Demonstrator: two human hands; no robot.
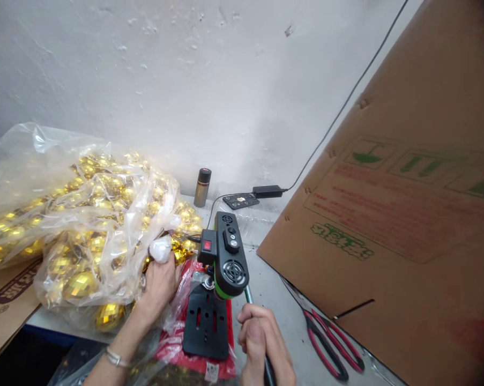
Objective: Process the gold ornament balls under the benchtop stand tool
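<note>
My left hand reaches in at the open edge of a clear plastic bag full of gold mirror-faceted balls. Its fingers are hidden among the gold pieces and a white rounded bit, so their grip does not show. My right hand is closed around a slim rod with a dark lower end. The rod's upper end passes behind a black device with round vents, a green band and a red switch. That device stands over a slotted black base plate.
Red plastic packaging lies beneath the plate. Red-and-black scissors rest beside a large cardboard box on the right. Toward the wall are a spray can, a black patterned card and a corded power adapter.
</note>
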